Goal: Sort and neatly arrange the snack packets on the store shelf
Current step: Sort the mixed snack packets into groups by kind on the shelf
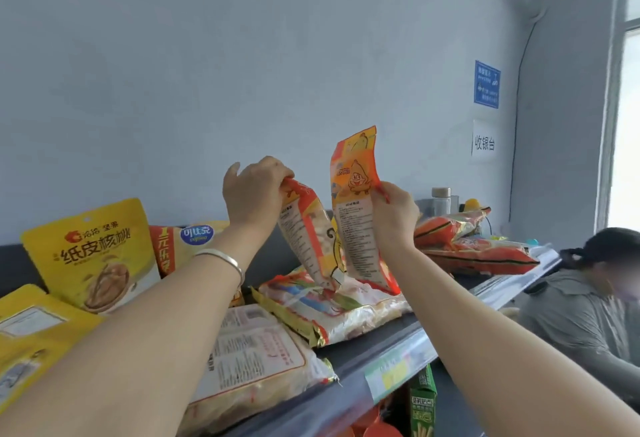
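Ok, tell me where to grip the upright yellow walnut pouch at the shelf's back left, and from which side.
Pinch the flat sealed top strip of the yellow walnut pouch, by its hang hole, coming from above and in front. It stands upright with that edge free; an orange packet crowds its right side and a flat yellow packet lies at its base.

Bright soft daylight from window at right edge; pane blown out white. Wall evenly lit, dimmer farther from window, faint shadow blotches. Glare on clear shelf strip below-left of window. Wide-angle bend: window frame and cable beside it curve. Large print on yellow packet far left of window readable, small print mushy. Seated person under window soft, partly blurred. Compression smear overall.
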### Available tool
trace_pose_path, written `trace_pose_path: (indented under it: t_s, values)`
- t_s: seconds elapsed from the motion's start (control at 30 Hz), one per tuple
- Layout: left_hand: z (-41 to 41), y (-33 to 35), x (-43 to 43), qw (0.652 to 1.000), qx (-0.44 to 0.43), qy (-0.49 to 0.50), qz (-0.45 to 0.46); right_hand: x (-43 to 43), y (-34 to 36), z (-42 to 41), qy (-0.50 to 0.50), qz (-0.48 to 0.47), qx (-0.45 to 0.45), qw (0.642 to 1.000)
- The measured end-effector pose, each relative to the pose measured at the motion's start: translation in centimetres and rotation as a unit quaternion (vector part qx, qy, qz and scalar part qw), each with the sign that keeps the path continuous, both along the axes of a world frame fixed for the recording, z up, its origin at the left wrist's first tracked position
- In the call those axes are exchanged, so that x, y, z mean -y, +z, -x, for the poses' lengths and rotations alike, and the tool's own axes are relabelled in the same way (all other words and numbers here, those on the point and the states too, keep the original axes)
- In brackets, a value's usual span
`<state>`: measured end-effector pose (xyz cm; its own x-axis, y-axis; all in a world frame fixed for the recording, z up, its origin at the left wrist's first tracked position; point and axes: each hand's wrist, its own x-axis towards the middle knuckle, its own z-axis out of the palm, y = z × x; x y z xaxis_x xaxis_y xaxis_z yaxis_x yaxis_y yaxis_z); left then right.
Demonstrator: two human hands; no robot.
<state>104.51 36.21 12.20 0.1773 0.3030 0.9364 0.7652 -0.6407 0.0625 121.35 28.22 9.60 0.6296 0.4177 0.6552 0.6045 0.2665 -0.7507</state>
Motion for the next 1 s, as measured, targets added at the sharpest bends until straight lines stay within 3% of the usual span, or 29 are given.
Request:
trace_pose_path:
  t_s: [0.1,0.17,0.27,0.37,0.43,0.6,0.73,0.93,1.0]
  values:
    - [-1.0,-0.6,-2.2,0.998,0.032,0.008,0.047,-2.2,-0.5,0.1,0.000,0.017,0.019,1.000]
    - [-1.3,-1.0,-3.4,0.986,0.082,-0.010,0.146,-3.2,-0.9,0.3,0.015,0.055,0.038,0.998]
    - [-1.0,-1.7,-5.5,0.925,0.168,-0.111,0.323,-4.2,-1.1,0.4,0.050,0.095,0.073,0.992]
    - [-0.8,-2.4,-6.3,0.860,0.269,-0.136,0.413,-4.9,-0.9,-0.3,0.113,0.129,0.049,0.984]
    - [-0.9,-2.6,-6.4,0.839,0.324,-0.111,0.423,-5.3,-1.2,-1.3,0.167,0.181,0.028,0.969]
    - [-2.5,-2.4,-5.2,0.843,0.418,-0.009,0.337,-5.8,-1.6,-4.3,0.282,0.202,-0.127,0.929]
    - [-3.5,-2.2,-4.6,0.771,0.522,-0.067,0.359,-6.3,-2.3,-6.4,0.303,0.301,-0.048,0.903]
    - [-2.6,-3.4,-5.0,0.693,0.551,-0.203,0.419,-7.8,-3.3,-7.0,0.359,0.363,-0.051,0.858]
    - [-3.2,-3.3,-1.8,0.711,0.496,-0.190,0.461,-8.2,-3.7,-7.2,0.367,0.355,-0.047,0.859]
